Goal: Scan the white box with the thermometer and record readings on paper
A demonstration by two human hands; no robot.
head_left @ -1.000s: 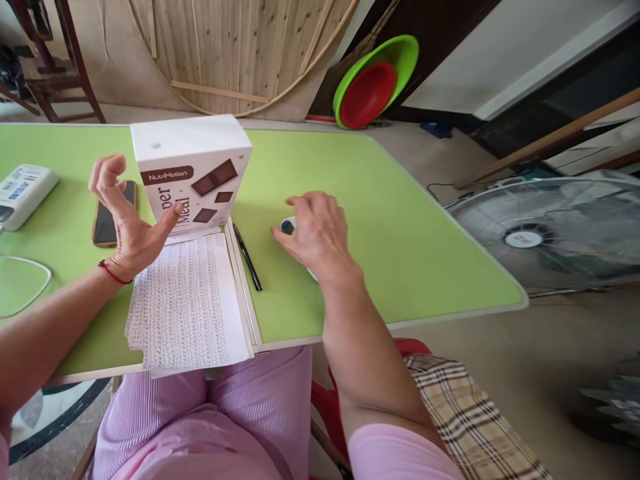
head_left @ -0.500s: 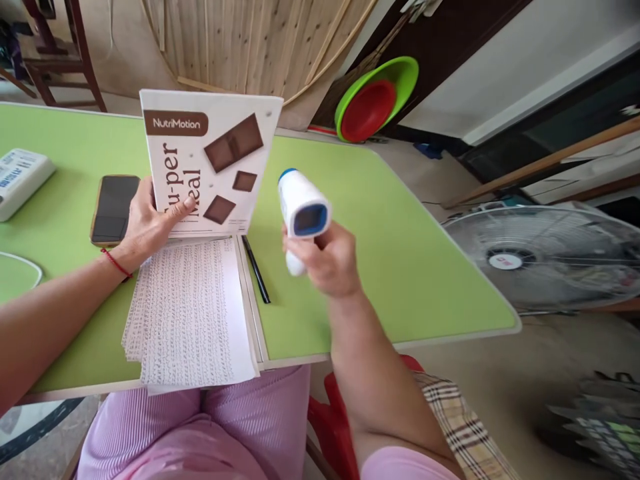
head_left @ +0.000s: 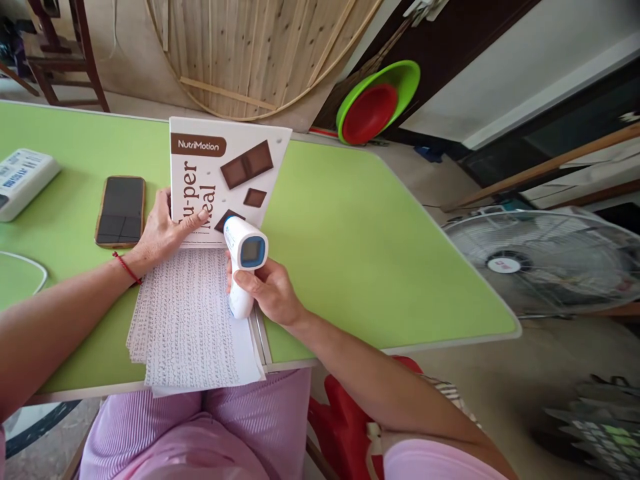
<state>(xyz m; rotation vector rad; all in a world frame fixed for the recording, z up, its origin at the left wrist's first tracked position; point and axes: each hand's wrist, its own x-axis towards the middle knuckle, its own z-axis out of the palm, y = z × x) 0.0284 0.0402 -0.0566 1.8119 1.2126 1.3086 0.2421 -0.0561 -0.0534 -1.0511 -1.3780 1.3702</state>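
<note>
My left hand (head_left: 167,230) grips a white box (head_left: 200,177) printed "NutriMotion" with pictures of chocolate pieces. The thumb lies across its front, and the box stands tilted up at the far end of the papers. In my right hand (head_left: 273,290) is a white and blue infrared thermometer (head_left: 240,263), fingers wrapped round its handle. Its small screen faces me and its far end points at the lower part of the box; I cannot tell whether they touch. Beneath both lies a stack of handwritten sheets (head_left: 195,327).
Left of the box, a dark phone (head_left: 120,212) rests on the green table (head_left: 365,247). Farther left are a white device (head_left: 27,179) and a white cable (head_left: 35,263). Past the table's right edge stands a fan (head_left: 505,263). A red stool (head_left: 340,413) is below on the right.
My right hand has brought the thermometer left and down, close in front of the box, covering the black pen. The box has shifted slightly right and lower in my left hand.
</note>
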